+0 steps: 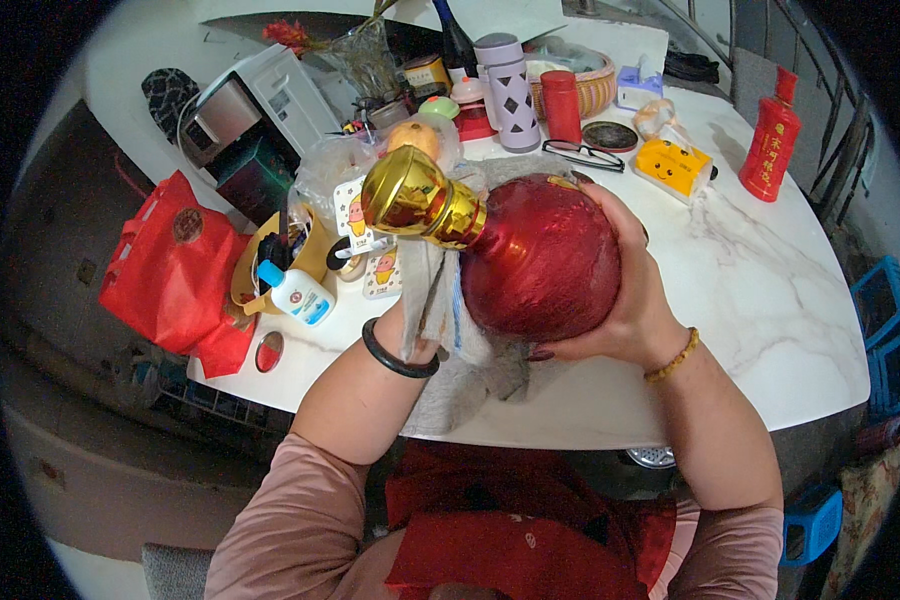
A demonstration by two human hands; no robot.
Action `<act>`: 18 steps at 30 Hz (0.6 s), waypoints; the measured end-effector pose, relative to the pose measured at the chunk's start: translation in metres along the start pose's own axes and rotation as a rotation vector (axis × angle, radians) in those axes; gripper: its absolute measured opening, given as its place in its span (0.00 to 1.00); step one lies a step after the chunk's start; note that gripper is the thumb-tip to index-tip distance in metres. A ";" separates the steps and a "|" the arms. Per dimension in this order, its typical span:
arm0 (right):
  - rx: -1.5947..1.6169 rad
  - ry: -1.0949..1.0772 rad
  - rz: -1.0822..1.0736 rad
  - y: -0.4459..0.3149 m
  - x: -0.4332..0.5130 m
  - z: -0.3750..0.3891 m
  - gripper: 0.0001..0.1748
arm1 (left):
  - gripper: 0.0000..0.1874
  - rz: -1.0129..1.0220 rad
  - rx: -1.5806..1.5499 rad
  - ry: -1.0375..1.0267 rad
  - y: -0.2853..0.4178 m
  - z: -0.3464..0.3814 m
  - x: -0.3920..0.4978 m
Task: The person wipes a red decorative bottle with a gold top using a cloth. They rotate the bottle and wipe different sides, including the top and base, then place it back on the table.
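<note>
A round, dark red bottle (544,259) with a shiny gold cap (412,196) is held tilted over the table, its cap pointing to the upper left. My right hand (634,292) grips the bottle's right side, thumb and fingers spread round its body. A grey cloth (450,390) with a blue stripe hangs beneath and beside the bottle. My left hand is hidden behind the cloth and the bottle; only the wrist with a dark bangle (399,352) shows, so its grip cannot be seen.
On the white marbled table (780,300) stand a lilac tumbler (508,97), a red canister (561,106), eyeglasses (583,155), a yellow tissue pack (673,171) and a red bottle (771,142). At left are a red bag (172,281), a yellow basket (311,244) and a lotion bottle (304,298).
</note>
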State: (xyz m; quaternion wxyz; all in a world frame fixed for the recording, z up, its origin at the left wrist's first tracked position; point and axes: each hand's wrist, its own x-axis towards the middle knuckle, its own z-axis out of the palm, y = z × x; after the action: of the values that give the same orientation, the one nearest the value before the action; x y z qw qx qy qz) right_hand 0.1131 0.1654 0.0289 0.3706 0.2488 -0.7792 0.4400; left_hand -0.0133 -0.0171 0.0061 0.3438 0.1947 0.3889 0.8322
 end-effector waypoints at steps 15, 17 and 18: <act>-0.075 -0.218 -0.097 -0.001 -0.003 0.001 0.68 | 0.23 0.260 0.133 0.001 0.032 0.003 -0.023; -0.056 -0.266 -0.063 -0.001 -0.004 0.003 0.67 | 0.22 0.293 0.157 0.022 0.032 0.005 -0.023; -0.055 -0.250 -0.061 -0.001 -0.004 0.003 0.67 | 0.22 0.314 0.179 0.037 0.032 0.005 -0.024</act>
State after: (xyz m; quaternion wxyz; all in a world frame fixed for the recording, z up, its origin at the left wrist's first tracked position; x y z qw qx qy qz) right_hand 0.1151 0.1627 0.0251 0.2904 0.3148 -0.8232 0.3728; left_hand -0.0072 -0.0460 0.0330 0.1835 0.2674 0.4328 0.8411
